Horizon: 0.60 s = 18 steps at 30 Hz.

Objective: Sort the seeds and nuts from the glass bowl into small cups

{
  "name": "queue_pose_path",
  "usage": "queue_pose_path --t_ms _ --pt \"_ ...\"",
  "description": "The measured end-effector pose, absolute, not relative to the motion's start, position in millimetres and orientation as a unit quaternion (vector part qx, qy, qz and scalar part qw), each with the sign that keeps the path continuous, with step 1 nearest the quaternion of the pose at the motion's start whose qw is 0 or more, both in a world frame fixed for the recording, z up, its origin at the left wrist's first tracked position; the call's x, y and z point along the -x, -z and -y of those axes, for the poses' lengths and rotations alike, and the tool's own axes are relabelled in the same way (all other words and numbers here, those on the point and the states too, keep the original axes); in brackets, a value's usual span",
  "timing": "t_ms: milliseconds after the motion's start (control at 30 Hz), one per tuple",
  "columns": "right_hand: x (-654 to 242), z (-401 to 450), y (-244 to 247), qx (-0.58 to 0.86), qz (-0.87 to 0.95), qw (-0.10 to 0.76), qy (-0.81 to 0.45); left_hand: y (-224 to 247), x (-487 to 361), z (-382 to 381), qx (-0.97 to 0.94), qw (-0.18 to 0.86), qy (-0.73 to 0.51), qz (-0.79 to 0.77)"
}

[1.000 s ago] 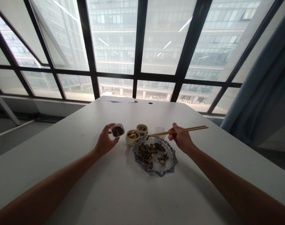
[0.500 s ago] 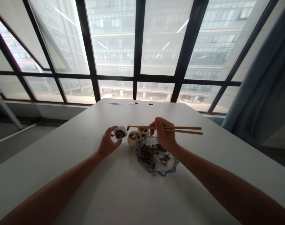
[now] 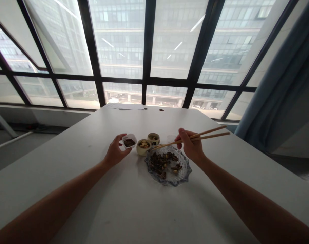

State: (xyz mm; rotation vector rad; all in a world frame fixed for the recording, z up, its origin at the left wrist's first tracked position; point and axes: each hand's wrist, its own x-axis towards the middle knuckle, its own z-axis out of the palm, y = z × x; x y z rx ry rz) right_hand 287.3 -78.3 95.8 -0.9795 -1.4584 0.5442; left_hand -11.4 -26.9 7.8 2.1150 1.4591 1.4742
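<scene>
Chopsticks [image 3: 207, 137] over a scalloped glass bowl [image 3: 169, 182]
Right hand [image 3: 191, 145] grips them, tips near the far rim — left hand [image 3: 115, 153] pinches a small white tub [image 3: 134, 141].

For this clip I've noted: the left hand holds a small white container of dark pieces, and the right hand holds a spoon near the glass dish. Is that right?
The utensil is wrong: the head view shows the right hand holding chopsticks near the glass dish. The left hand does hold a small white container of dark pieces.
</scene>
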Motion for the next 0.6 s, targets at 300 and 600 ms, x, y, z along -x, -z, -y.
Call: queue_pose_path --t_ms 300,600 --pt "-298 73 -64 0.46 0.704 0.457 -0.289 -10 11 28 -0.711 0.084 -0.493 -0.494" --pt "-318 72 -86 0.473 0.693 0.466 -0.279 -8 11 27 -0.712 0.099 -0.493 -0.491"
